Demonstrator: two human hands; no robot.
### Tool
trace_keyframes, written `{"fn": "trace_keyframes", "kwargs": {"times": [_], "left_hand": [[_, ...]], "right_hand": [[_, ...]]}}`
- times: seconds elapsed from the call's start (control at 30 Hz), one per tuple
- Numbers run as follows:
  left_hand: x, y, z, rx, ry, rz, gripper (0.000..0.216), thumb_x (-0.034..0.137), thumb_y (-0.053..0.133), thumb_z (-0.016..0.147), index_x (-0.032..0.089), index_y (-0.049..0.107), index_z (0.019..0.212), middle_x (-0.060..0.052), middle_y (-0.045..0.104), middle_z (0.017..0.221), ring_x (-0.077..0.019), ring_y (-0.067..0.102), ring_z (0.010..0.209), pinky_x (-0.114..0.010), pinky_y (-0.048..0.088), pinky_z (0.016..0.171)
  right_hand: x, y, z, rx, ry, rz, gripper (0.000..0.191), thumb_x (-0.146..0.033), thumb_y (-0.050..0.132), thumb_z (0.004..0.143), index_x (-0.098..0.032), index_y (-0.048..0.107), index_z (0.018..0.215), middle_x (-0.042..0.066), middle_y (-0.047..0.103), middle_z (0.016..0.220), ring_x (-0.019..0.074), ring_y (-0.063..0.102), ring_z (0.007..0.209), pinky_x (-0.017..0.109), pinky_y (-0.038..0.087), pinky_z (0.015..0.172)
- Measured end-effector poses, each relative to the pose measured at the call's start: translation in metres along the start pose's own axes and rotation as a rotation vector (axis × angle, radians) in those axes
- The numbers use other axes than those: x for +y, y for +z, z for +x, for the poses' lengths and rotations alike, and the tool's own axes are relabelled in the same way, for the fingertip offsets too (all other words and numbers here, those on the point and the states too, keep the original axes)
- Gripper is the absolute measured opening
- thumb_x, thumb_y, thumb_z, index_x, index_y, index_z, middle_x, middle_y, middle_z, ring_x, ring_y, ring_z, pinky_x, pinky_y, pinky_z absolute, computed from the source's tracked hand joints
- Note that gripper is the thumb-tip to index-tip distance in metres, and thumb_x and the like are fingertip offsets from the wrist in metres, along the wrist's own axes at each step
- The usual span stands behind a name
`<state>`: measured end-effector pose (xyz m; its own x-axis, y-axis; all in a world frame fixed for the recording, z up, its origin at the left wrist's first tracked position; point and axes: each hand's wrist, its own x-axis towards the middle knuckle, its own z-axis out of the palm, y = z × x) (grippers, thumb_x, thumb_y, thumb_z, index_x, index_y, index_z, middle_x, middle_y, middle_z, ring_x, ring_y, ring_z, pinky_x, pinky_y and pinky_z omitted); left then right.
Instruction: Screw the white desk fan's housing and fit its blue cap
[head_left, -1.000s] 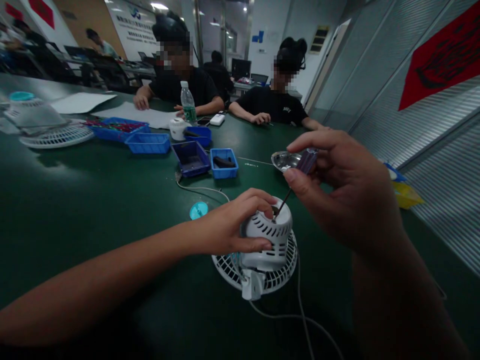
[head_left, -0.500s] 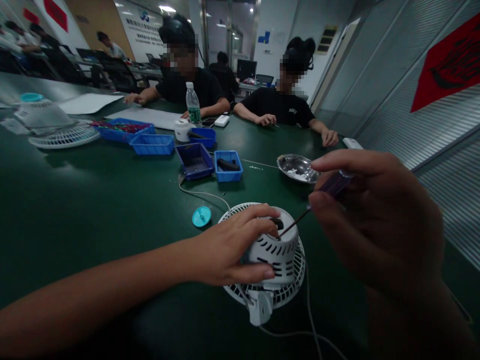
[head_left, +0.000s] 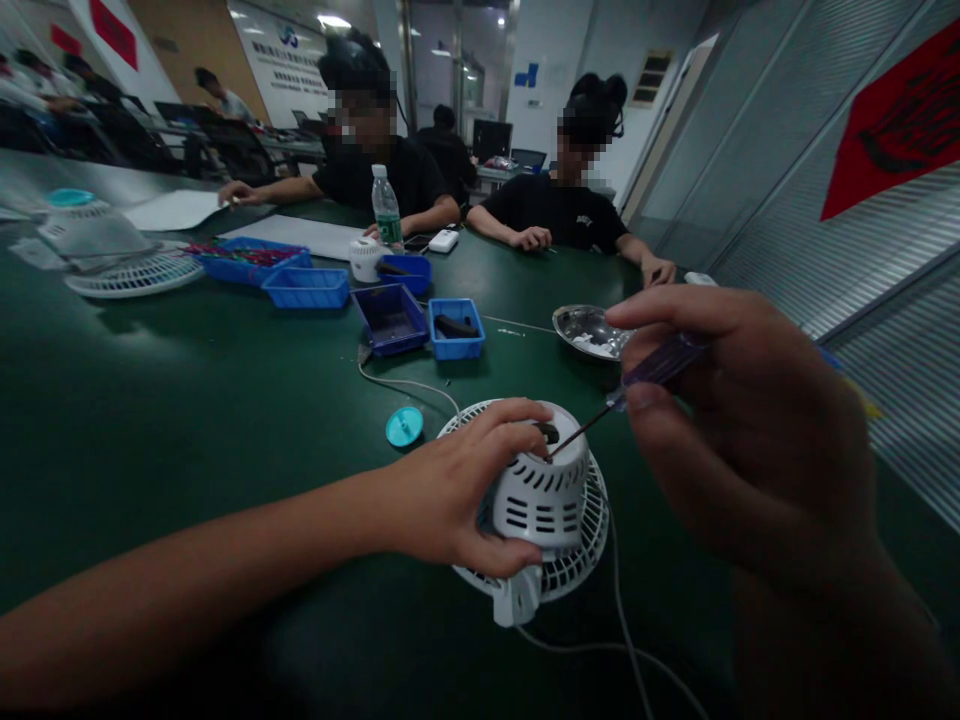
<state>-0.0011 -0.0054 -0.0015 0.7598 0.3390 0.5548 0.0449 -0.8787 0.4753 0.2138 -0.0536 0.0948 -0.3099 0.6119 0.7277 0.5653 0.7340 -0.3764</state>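
A white electric fan point(head_left: 541, 510) lies grille down on the green table, its slotted motor housing upward. My left hand point(head_left: 472, 485) is wrapped round the housing from the left, fingertips on its top and thumb low on its side. Between thumb and fingers of my right hand point(head_left: 750, 430) is a screwdriver point(head_left: 660, 370) with a clear purplish handle. Its shaft slants down to the left, and the tip meets the top of the housing beside a dark opening. Whether a screw sits under the tip I cannot tell. A turquoise knob-like cap point(head_left: 405, 426) lies left of the fan.
Beyond the fan stand several blue bins point(head_left: 456, 330), one with dark parts, and a metal bowl point(head_left: 589, 332) with small white pieces. Another fan point(head_left: 97, 235) is at far left. A bottle point(head_left: 386, 210) stands before two people seated opposite. A cable point(head_left: 619, 590) trails off the fan's right.
The fan housing, with my left hand on it, has tilted or shifted slightly up and left in view. More of the screwdriver handle shows. A person opposite has reached further left over the paper.
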Motion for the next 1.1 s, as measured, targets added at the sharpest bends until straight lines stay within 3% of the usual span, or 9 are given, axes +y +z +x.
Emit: {"fn": "trace_keyframes", "kwargs": {"times": [0.23,0.47,0.57,0.7,0.8,0.97,1.1], "left_hand": [[-0.0013,0.0018,-0.0007,-0.004,0.005,0.008,0.073,0.052,0.078,0.081,0.024,0.035,0.133,-0.021,0.042,0.147,-0.0395,0.049,0.138,-0.053,0.053,0.109],[-0.0048,0.0014,-0.0024,-0.012,0.026,0.014,0.075,0.057,0.076,0.082,0.025,0.033,0.135,-0.021,0.042,0.148,-0.0411,0.048,0.139,-0.054,0.053,0.109],[-0.0051,0.0012,-0.0013,-0.012,0.039,0.017,0.074,0.058,0.075,0.084,0.026,0.033,0.136,-0.021,0.042,0.148,-0.0416,0.048,0.139,-0.055,0.053,0.109],[-0.0045,0.0008,0.0001,-0.02,0.033,0.023,0.076,0.058,0.075,0.084,0.026,0.032,0.137,-0.02,0.041,0.147,-0.0406,0.05,0.136,-0.056,0.054,0.108],[-0.0043,0.001,0.0,-0.023,0.03,0.03,0.075,0.058,0.075,0.083,0.025,0.032,0.136,-0.02,0.041,0.147,-0.0403,0.051,0.135,-0.056,0.054,0.109],[-0.0048,0.0022,-0.0001,-0.006,0.049,0.037,0.073,0.06,0.072,0.086,0.025,0.032,0.136,-0.021,0.042,0.147,-0.041,0.048,0.139,-0.055,0.053,0.11],[-0.0054,0.0026,-0.0005,-0.015,0.044,0.041,0.075,0.059,0.073,0.085,0.025,0.032,0.137,-0.021,0.04,0.148,-0.0409,0.048,0.138,-0.055,0.053,0.109]], "right_hand": [[0.0009,0.0014,0.0021,0.037,-0.067,-0.16,0.024,-0.017,0.063,0.091,-0.028,0.061,0.112,0.001,0.067,0.103,0.0116,0.051,0.06,0.026,0.044,0.046],[0.0015,-0.0005,-0.0023,0.022,0.036,0.035,0.044,-0.011,0.059,0.087,-0.029,0.061,0.126,0.002,0.067,0.11,0.0165,0.057,0.073,0.035,0.048,0.057],[0.0013,-0.0009,-0.002,0.009,0.052,0.083,0.041,-0.011,0.059,0.089,-0.028,0.061,0.126,0.003,0.067,0.114,0.0183,0.059,0.081,0.036,0.048,0.061],[0.0004,0.001,0.0006,0.005,0.004,0.044,0.031,-0.018,0.067,0.09,-0.027,0.062,0.119,0.003,0.068,0.111,0.0162,0.057,0.071,0.034,0.047,0.054],[-0.0007,0.0013,0.0,0.018,-0.017,-0.038,0.035,-0.015,0.069,0.088,-0.028,0.062,0.12,0.003,0.068,0.111,0.0148,0.056,0.066,0.031,0.047,0.05],[-0.0005,-0.0003,-0.0027,-0.019,-0.02,0.027,0.049,-0.007,0.06,0.087,-0.031,0.061,0.13,0.002,0.066,0.125,0.0173,0.062,0.081,0.034,0.054,0.064],[0.0002,0.0004,0.001,-0.022,-0.054,0.007,0.042,-0.013,0.063,0.09,-0.029,0.061,0.128,0.003,0.067,0.121,0.0158,0.06,0.075,0.032,0.053,0.058]]}}
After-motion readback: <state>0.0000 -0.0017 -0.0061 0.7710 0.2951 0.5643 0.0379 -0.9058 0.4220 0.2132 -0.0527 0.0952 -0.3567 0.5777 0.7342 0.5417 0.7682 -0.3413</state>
